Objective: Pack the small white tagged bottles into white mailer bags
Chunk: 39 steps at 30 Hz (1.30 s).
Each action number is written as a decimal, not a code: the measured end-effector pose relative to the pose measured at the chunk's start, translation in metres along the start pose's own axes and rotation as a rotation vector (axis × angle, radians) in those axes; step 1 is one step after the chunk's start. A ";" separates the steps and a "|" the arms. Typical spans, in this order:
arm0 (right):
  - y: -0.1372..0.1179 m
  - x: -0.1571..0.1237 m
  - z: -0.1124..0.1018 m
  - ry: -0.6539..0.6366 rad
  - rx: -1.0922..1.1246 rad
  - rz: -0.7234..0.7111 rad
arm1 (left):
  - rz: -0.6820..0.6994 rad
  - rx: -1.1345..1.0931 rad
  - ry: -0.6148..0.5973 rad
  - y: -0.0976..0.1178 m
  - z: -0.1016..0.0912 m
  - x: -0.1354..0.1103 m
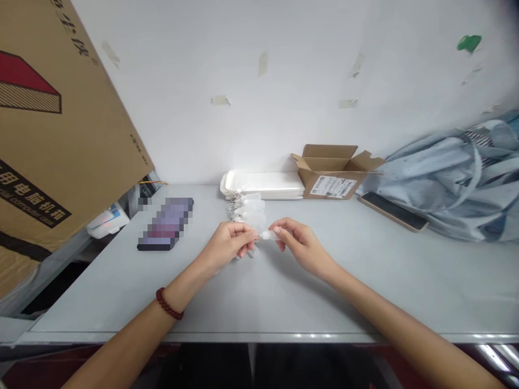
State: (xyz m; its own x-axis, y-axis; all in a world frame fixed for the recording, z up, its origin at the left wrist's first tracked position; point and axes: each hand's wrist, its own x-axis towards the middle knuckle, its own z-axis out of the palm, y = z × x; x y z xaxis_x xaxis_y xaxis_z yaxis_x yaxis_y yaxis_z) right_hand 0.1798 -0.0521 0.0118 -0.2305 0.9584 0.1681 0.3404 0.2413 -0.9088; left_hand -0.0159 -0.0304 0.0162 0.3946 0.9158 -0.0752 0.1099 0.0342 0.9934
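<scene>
My left hand [231, 243] and my right hand [298, 243] meet over the middle of the grey table [121, 292]. Both pinch the same small clear plastic bag [267, 235], one at each end, just above the tabletop. A red bead bracelet sits on my left wrist. Right behind my hands lies a small pile of similar clear bags [249, 210]. What the held bag contains is too small to make out.
A stack of white flat packs [263, 185] lies by the wall, with an open cardboard box [330, 172] to its right. A phone [392, 212] and light blue cloth [454, 183] lie at the right. A dark blurred object [166, 224] rests at the left, beside a large carton [52, 124].
</scene>
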 end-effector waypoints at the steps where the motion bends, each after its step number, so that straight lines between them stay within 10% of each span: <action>1: 0.000 0.000 0.000 -0.003 0.000 -0.004 | -0.007 -0.012 -0.003 0.000 -0.001 0.001; 11: 0.005 0.010 -0.015 0.145 0.006 -0.077 | -0.018 -0.118 0.068 0.010 -0.040 0.010; 28: 0.067 0.042 -0.041 0.244 -0.857 -0.408 | -0.256 0.240 -0.041 0.009 -0.070 0.007; 39: 0.082 0.076 -0.047 0.191 -1.241 -0.219 | -0.077 0.355 0.368 -0.009 -0.066 0.019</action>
State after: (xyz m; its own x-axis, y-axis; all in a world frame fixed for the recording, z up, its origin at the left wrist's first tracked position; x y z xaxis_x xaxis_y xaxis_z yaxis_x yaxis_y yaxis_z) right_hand 0.2329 0.0479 -0.0323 -0.2907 0.8622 0.4149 0.9562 0.2775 0.0935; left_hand -0.0700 0.0133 0.0115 0.0333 0.9983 -0.0481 0.4538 0.0278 0.8907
